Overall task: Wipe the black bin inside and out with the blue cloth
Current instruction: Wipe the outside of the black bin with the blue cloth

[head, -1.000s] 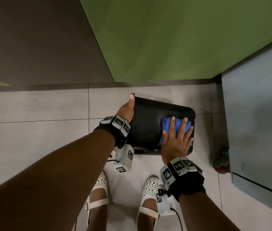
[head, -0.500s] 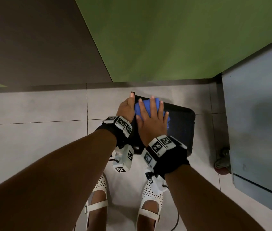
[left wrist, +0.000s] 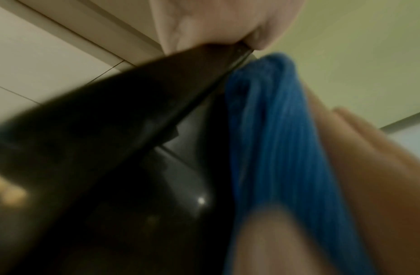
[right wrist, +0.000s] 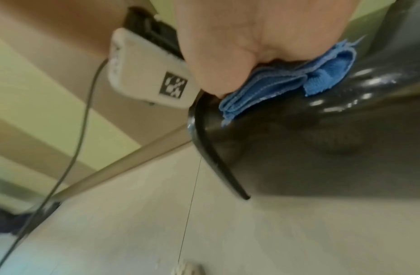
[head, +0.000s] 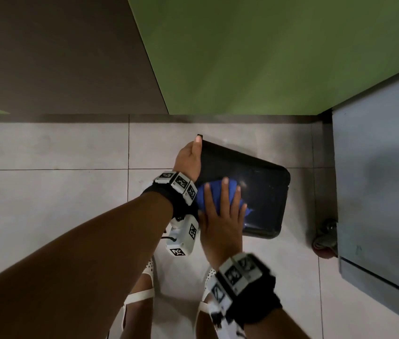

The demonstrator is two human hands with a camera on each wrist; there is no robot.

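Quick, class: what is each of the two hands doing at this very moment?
Left hand: grips the rim of the black bin.
Right hand: open, straight fingers pressing the blue cloth flat on the bin's outside.

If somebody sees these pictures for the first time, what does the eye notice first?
First the blue cloth, pressed flat by the right hand on the outside of the black bin, which lies tipped on the pale floor tiles. Next the left hand, which grips the bin's rim. Behind stands a green wall.
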